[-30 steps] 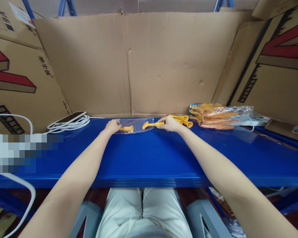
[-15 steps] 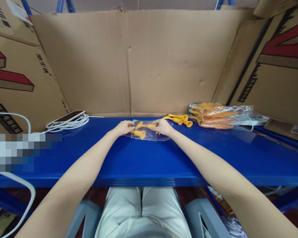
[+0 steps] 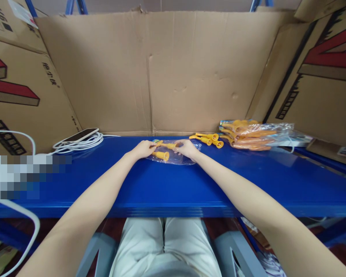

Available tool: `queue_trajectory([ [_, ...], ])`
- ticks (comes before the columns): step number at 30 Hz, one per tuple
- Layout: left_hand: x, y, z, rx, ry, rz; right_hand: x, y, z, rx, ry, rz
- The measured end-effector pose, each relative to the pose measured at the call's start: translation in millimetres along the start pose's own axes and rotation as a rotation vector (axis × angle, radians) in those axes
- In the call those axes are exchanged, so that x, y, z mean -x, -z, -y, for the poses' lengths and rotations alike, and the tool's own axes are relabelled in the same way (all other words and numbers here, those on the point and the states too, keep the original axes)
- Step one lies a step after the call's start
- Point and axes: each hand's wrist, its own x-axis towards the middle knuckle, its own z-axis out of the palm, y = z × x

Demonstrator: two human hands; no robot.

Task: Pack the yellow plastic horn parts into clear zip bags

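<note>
A clear plastic bag (image 3: 177, 158) lies on the blue table in front of me, with yellow plastic horns in or on it. The lower yellow horn (image 3: 161, 155) has its flared mouth to the right. My left hand (image 3: 144, 149) is closed at the bag's left edge, fingers over the horns' narrow ends. My right hand (image 3: 188, 149) pinches the flared end of the upper yellow horn (image 3: 169, 146). Whether that horn is fully inside the bag I cannot tell. Just beyond my right hand lie several loose yellow horns (image 3: 206, 139).
Bagged orange-yellow horns (image 3: 248, 134) are piled at the back right. A phone-like device (image 3: 80, 135) rests on a coiled white cable (image 3: 82, 144) at the back left. Cardboard (image 3: 173, 73) walls in the back and sides of the blue table (image 3: 173, 188).
My right hand has moved slightly left, and the upper horn has shifted left towards my left hand. The loose horns and bagged pile have stayed put.
</note>
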Motion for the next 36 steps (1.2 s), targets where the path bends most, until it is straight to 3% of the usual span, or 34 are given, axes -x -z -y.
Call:
queue_trajectory([
  [11, -1.8, -0.7, 5.2, -0.064, 0.018, 0.012, 4.6, 1.3, 2.3, -0.013, 0.022, 0.029],
  [22, -3.5, 3.1, 10.1, -0.147, 0.179, 0.008, -10.8, 9.4, -4.0, -0.027, 0.056, 0.017],
  [25, -3.5, 7.5, 16.0, -0.181, 0.235, 0.024, -16.2, 27.5, -3.9, 0.147, 0.076, -0.101],
  [30, 0.6, 16.9, 28.2, -0.237, 0.355, 0.047, -19.2, 67.2, -16.2, 0.739, 0.111, -0.389],
  [33, 3.9, 21.1, 34.0, -0.293, 0.418, 0.034, -18.0, 81.7, -27.8, 0.956, -0.019, -0.385],
  [36, 3.8, 20.2, 38.5, -0.314, 0.444, 0.006, -16.5, 86.2, -34.2, 1.082, -0.133, -0.291],
])
